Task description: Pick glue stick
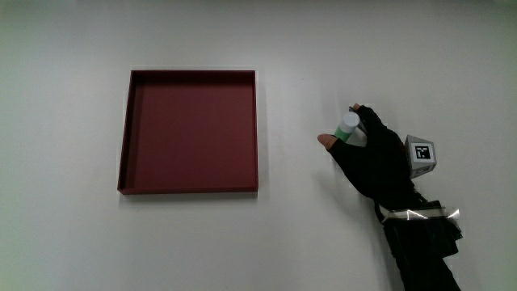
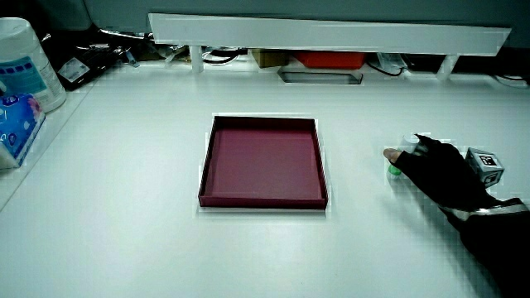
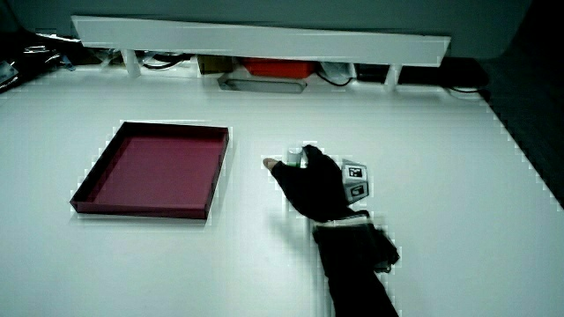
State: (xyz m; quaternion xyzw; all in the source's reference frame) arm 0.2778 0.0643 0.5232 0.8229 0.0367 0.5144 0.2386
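The glue stick (image 1: 347, 127), a short white tube with a green base, stands on the white table beside the dark red tray (image 1: 129, 129). The hand (image 1: 353, 136) in the black glove is at the stick, with thumb and fingers closed around it. The patterned cube (image 1: 420, 155) sits on the back of the hand. In both side views the glue stick (image 2: 402, 149) (image 3: 293, 156) shows only partly past the hand (image 2: 407, 154) (image 3: 295, 163). The stick still seems to rest on the table.
The red tray (image 2: 203, 178) (image 3: 97, 180) is shallow, square and holds nothing. A low white partition (image 2: 331, 33) with cables and boxes under it runs along the table's edge farthest from the person. A white container (image 2: 25, 74) and a blue packet (image 2: 15, 124) stand at a table edge.
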